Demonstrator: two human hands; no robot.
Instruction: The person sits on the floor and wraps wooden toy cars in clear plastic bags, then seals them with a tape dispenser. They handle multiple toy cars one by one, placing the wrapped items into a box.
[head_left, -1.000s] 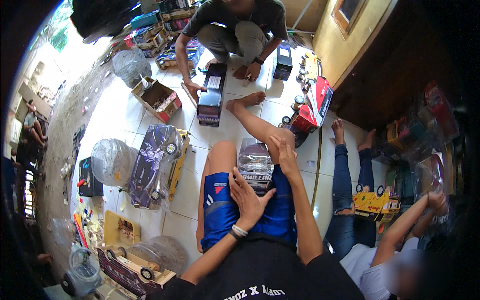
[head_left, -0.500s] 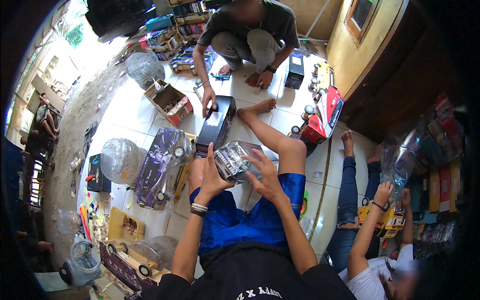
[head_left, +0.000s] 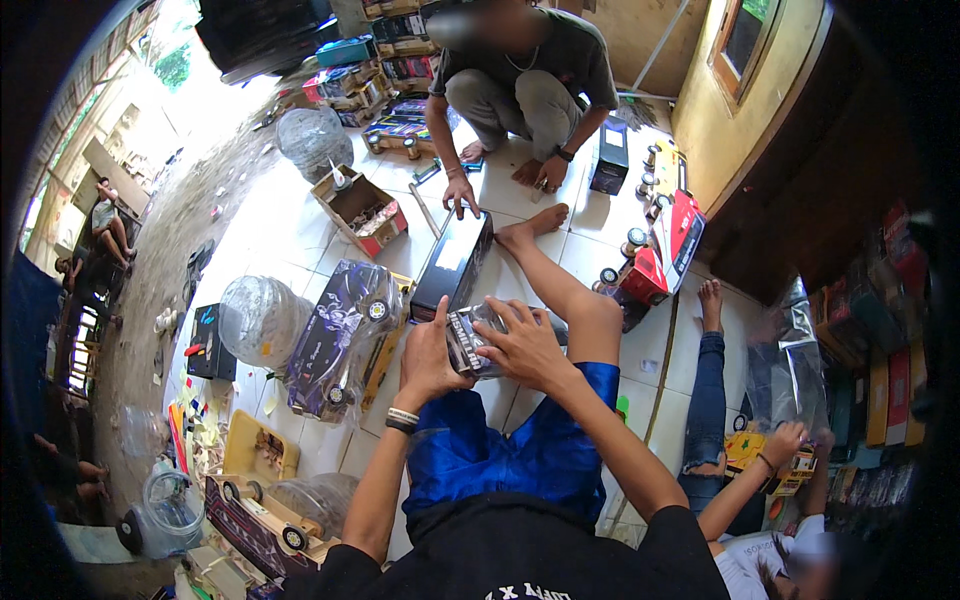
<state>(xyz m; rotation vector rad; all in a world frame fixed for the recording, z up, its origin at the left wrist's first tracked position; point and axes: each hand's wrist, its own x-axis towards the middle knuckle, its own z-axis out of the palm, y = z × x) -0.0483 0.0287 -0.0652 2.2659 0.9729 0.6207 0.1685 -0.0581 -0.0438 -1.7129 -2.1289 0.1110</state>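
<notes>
Between my knees is a dark box-shaped thing in crinkled clear plastic, with pale lettering on one side. My left hand is closed round its left side, thumb pointing up. Across its top and right side lies my right hand, fingers bent over the plastic, covering much of it. Just beyond stands a long, shiny black box. A person squatting opposite rests a hand at that box's far end. Left of my hands, a purple toy truck lies in clear plastic.
Clear plastic bundles and an open box holding a bottle are at left. A red toy truck stands at right. A yellow tub and wooden truck are near left. Lower right, another person handles a plastic bag.
My right hand has come down over the wrapped box, covering more of it. The opposite person's hand has shifted to the black box's far end. The whole view has shifted slightly.
</notes>
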